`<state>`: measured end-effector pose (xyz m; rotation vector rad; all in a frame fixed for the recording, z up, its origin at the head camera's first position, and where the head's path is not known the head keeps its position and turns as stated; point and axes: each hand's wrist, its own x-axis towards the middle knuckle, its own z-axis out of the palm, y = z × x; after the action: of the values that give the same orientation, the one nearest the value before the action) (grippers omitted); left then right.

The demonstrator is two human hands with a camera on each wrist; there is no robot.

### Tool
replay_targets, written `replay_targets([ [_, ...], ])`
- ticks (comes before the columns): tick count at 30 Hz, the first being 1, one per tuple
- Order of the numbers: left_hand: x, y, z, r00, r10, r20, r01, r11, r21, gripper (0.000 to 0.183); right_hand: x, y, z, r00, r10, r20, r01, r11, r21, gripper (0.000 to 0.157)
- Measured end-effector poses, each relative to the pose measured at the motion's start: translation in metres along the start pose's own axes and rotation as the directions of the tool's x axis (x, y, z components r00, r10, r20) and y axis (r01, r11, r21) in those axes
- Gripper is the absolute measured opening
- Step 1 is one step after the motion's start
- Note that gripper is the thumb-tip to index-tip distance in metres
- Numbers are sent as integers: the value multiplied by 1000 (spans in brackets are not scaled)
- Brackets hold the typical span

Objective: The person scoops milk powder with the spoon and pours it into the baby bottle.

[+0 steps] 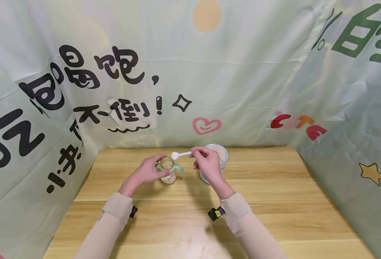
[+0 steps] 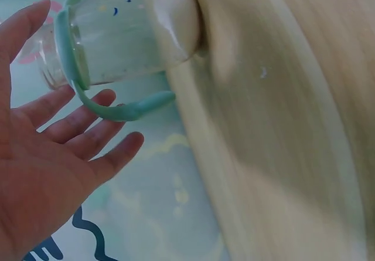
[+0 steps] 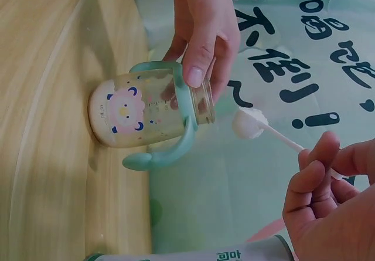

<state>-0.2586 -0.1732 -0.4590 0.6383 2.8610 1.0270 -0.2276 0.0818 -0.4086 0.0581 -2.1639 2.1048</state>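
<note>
At the left hand (image 1: 148, 171), the bottle (image 3: 149, 119) is held loosely about the neck by thumb and fingers; it could be tipped if nudged off balance. A pale layer is seen at its base. Between the hands, near the bottle's open mouth, a scoop (image 1: 181, 154) heaped with white powder (image 3: 254, 124) is pinched by the right hand (image 1: 206, 162); powder could be spilled by a tilt. Beneath that hand, pale contents are held in an open can (image 1: 223, 167).

can (image 1: 223, 167) partly hidden by right hand (image 1: 207, 164), cut off at right wrist view's bottom edge
</note>
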Motion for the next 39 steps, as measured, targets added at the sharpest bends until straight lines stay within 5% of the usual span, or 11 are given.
replay_targets([
  [39,-5,-7,5,999,-34,-21,33,998,-46,72,-5,7,11,993,-17,120,39,984,-176,22],
])
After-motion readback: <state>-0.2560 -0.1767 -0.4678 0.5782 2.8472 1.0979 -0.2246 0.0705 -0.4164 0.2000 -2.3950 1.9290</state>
